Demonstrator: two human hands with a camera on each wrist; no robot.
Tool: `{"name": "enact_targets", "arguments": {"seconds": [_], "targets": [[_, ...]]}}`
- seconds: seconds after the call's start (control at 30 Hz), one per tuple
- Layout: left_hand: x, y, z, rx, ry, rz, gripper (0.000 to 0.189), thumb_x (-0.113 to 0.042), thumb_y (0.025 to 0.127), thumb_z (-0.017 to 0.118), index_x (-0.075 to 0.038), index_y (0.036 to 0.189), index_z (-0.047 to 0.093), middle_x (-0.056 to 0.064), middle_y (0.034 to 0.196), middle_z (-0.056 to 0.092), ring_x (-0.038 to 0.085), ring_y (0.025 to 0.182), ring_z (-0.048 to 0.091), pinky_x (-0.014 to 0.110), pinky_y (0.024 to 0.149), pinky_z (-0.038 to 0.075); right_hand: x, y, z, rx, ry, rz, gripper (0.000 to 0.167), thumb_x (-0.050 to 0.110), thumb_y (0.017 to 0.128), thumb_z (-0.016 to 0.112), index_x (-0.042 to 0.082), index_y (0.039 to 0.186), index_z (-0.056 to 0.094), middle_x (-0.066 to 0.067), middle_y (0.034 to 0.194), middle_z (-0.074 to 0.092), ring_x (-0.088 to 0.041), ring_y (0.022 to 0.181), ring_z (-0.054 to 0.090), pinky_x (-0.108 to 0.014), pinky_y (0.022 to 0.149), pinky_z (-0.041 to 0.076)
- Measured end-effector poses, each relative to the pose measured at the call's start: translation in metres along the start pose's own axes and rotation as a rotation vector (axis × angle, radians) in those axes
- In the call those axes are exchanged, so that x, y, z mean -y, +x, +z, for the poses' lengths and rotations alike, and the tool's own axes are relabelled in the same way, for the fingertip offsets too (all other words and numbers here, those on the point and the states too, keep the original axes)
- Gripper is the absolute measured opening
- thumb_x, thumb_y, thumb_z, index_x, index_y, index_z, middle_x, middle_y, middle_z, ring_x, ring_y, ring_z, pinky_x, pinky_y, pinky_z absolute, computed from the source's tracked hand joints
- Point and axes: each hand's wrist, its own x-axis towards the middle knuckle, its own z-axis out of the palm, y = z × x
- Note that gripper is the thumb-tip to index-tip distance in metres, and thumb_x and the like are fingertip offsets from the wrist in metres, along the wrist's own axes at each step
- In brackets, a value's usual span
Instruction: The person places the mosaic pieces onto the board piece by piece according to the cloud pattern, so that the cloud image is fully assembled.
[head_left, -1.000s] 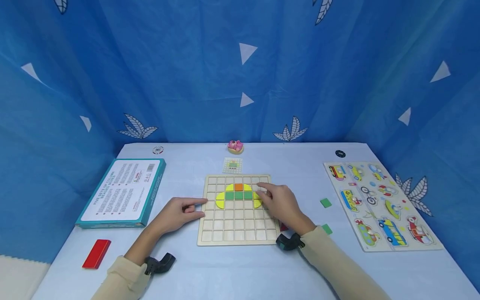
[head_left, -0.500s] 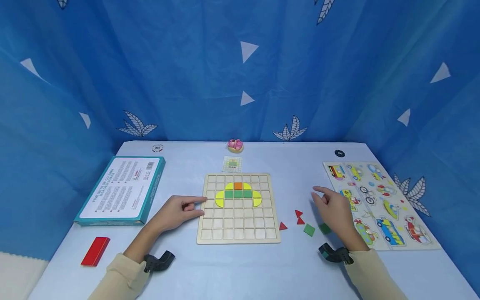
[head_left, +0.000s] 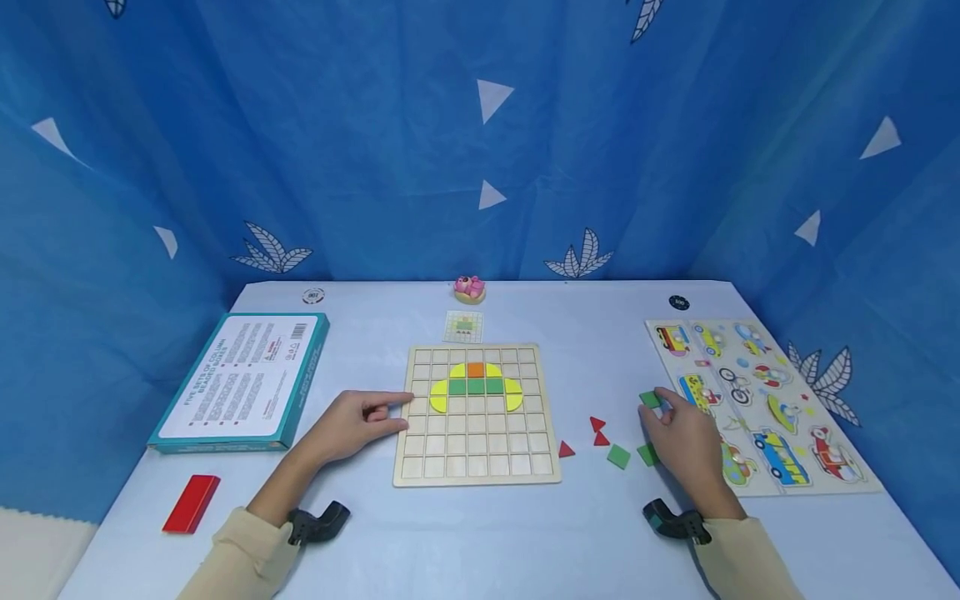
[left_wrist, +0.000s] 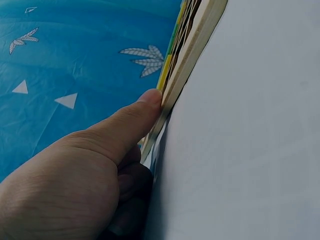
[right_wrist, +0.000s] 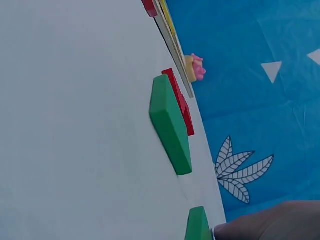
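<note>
In the head view a wooden grid board [head_left: 477, 467] lies mid-table, bearing an orange square, green squares and yellow curved tiles. My left hand [head_left: 352, 425] touches the board's left edge with index finger and thumb stretched out, the other fingers bent. The left wrist view shows the thumb [left_wrist: 120, 125] against that edge. Right of the board, my right hand [head_left: 684, 442] pinches a green square tile [head_left: 649, 400] between thumb and index finger, at table level. Two more green square tiles lie near it, one at its left [head_left: 618, 457] and one beneath its thumb side [head_left: 647, 454].
Small red triangles [head_left: 597, 424] lie between board and right hand. A picture card [head_left: 463, 327] and a pink figurine [head_left: 469, 289] stand behind the board. A teal box [head_left: 240, 375] and a red block [head_left: 191, 504] are at left, a vehicle puzzle [head_left: 765, 400] at right.
My right hand has moved from the board's upper right rightward to the loose tiles, and its fingertips now meet a green square tile. My left hand has stayed at the board's edge.
</note>
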Motion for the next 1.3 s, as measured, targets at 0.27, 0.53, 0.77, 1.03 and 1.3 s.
{"name": "enact_targets", "arguments": {"seconds": [0.27,0.53,0.77,1.03,1.3], "targets": [[0.001,0.001,0.002,-0.003,0.012,-0.012,0.044,-0.036,0.089,0.081,-0.021,0.13,0.073,-0.006,0.062,0.046,0.012,0.057,0.045,0.026,0.06,0.04,-0.003,0.001,0.002,-0.04,-0.033,-0.004,0.037,0.019,0.096,0.073,-0.004,0.124,0.068,-0.001,0.055,0.045,-0.017,0.046,0.045,-0.027,0.045,0.031],[0.002,-0.001,0.002,-0.002,0.008,-0.013,0.044,-0.035,0.089,0.081,-0.02,0.13,0.072,-0.006,0.062,0.046,0.012,0.057,0.045,0.026,0.061,0.041,-0.003,0.002,0.005,-0.034,-0.041,0.004,0.035,0.019,0.096,0.074,-0.003,0.122,0.069,-0.001,0.055,0.045,-0.017,0.047,0.046,-0.027,0.046,0.031],[0.001,-0.001,0.001,-0.006,0.007,-0.003,0.043,-0.035,0.089,0.081,-0.02,0.129,0.073,-0.007,0.062,0.046,0.011,0.058,0.045,0.026,0.062,0.04,-0.005,0.003,0.007,-0.059,-0.038,-0.035,0.033,0.016,0.095,0.074,-0.004,0.12,0.07,0.0,0.055,0.045,-0.016,0.047,0.046,-0.027,0.046,0.031],[-0.001,0.001,0.0,0.004,-0.001,0.0,0.044,-0.035,0.089,0.081,-0.02,0.13,0.072,-0.006,0.062,0.046,0.012,0.057,0.045,0.026,0.062,0.041,0.002,0.003,0.003,-0.033,-0.014,-0.078,0.032,0.017,0.095,0.074,0.0,0.122,0.071,0.001,0.055,0.043,-0.016,0.047,0.044,-0.027,0.045,0.029],[-0.001,0.0,0.001,-0.003,0.014,-0.015,0.044,-0.035,0.089,0.081,-0.021,0.129,0.073,-0.006,0.062,0.047,0.012,0.057,0.045,0.026,0.06,0.04,0.027,-0.002,0.009,0.119,0.011,-0.225,0.035,0.017,0.092,0.078,0.001,0.123,0.072,0.005,0.052,0.039,-0.014,0.044,0.041,-0.026,0.043,0.03]]}}
